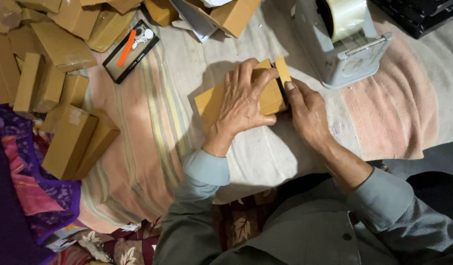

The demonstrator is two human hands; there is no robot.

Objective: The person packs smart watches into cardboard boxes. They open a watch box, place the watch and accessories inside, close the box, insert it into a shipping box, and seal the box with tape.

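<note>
Your left hand (243, 100) lies flat and spread on top of a small brown box (236, 98), pressing it down on the cloth (265, 152) near the cloth's middle, a little toward its far edge. Your fingers (263, 78) curl over the box's far right corner. Your right hand (307, 110) is at the box's right end, thumb and fingertips pinched on the end flap (283, 70), which stands open and upright there. Just beyond that hand, toward the far right corner of the cloth, sits a grey tape dispenser (341, 51) with a clear roll. A heap of closed brown boxes (64, 73) covers the left edge and far left corner. Among them lies an open black tray (130, 51) holding an orange strip and white parts.
</note>
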